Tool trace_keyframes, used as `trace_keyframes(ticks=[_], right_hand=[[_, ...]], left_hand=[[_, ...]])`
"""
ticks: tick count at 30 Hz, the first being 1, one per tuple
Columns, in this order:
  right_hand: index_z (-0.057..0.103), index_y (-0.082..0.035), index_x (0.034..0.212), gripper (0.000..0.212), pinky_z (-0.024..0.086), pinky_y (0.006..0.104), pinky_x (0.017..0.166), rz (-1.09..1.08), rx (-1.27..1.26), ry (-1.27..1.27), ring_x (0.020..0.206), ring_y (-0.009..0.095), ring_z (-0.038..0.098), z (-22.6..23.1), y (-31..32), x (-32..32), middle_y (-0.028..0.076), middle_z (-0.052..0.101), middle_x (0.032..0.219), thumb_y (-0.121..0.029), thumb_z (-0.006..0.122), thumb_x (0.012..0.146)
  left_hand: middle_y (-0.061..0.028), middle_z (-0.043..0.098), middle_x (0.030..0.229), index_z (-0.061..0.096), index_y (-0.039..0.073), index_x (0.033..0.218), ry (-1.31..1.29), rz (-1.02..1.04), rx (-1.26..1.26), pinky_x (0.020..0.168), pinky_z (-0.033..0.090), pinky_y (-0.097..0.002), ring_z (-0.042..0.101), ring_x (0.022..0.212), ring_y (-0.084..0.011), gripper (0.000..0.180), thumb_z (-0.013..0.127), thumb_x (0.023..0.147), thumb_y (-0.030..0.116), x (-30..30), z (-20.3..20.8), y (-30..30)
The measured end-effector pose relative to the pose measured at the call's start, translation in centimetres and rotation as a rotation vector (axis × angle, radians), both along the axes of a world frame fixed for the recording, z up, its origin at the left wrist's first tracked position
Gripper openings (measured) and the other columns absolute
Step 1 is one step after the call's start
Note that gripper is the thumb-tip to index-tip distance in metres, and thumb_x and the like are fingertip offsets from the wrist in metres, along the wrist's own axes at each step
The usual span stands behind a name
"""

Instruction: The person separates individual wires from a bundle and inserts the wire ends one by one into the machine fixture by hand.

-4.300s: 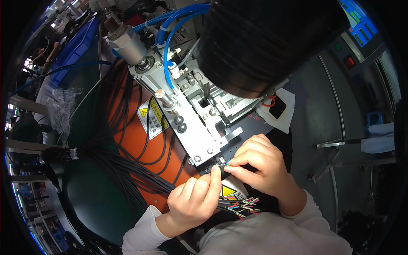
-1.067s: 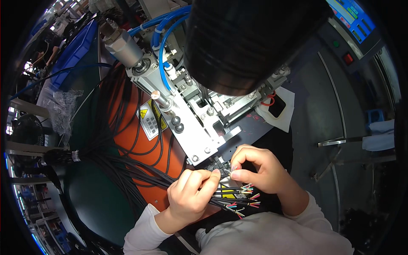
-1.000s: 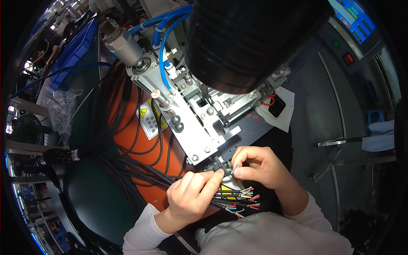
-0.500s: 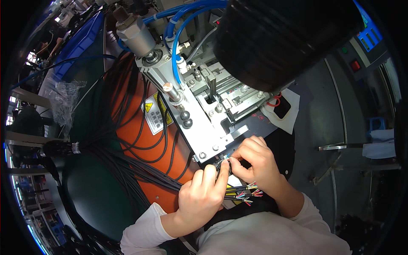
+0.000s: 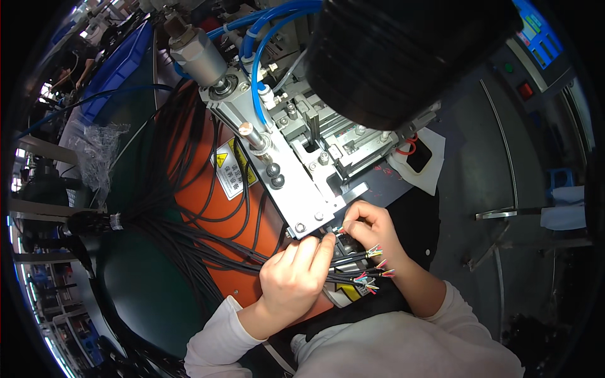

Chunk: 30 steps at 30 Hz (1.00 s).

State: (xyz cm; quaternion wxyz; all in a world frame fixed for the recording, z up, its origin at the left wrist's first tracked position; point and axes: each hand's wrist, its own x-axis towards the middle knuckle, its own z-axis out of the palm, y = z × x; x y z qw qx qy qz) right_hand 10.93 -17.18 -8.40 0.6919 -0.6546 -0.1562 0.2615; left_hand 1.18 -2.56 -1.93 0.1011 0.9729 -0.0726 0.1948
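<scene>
My left hand is closed round a black cable just below the front corner of a metal press fixture. The thumb and index finger pinch near the cable's stripped end. Close beside it, my right hand is closed, its thumb and index finger pinching the thin coloured wires at that end. The fingers partly hide the wire tips. Under my hands, several more stripped cable ends fan out red, white, green and other colours. Their black cables run back to the left.
An orange plate with a warning label lies left of the fixture. Blue air hoses rise behind it. A large black cylinder hangs overhead. A phone-like dark object on white paper lies right. A control panel stands far right.
My fingertips have moved slightly apart, the right hand going a little up and the left a little down and left. More of the coloured wires between them now shows.
</scene>
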Motion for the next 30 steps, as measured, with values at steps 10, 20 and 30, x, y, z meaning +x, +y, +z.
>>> trace_keyframes(ticks=[10,20,30], right_hand=[[0.062,0.0,0.081,0.008,0.046,0.0294,0.071,-0.021,-0.019,-0.227,0.074,0.018,0.06,0.9,-0.5,0.5,0.006,0.064,0.08,-0.004,0.068,0.079],[0.07,-0.002,0.082,0.017,0.05,0.0274,0.068,0.169,0.345,-0.365,0.077,0.019,0.066,2.9,-2.6,1.1,0.009,0.069,0.082,-0.001,0.079,0.068],[0.068,-0.002,0.087,0.022,0.051,0.0268,0.066,-0.14,0.312,-0.39,0.074,0.018,0.066,5.8,0.6,-2.3,0.009,0.068,0.084,-0.003,0.081,0.069]], left_hand=[[-0.001,0.048,0.069,0.068,0.001,0.094,0.099,0.064,0.176,0.047,0.041,-0.0206,0.052,0.054,-0.0093,0.022,0.067,0.073,0.005,-1.6,1.1,-0.5],[-0.0048,0.059,0.083,0.07,0.007,0.103,0.048,-0.076,-0.161,0.064,0.045,-0.0285,0.057,0.07,-0.0188,0.032,0.073,0.074,0.019,-0.8,2.8,0.4],[-0.0065,0.062,0.077,0.067,-0.002,0.103,-0.179,-0.178,-0.326,0.047,0.045,-0.0261,0.059,0.057,-0.017,0.034,0.069,0.082,0.024,-0.6,0.8,0.9]])
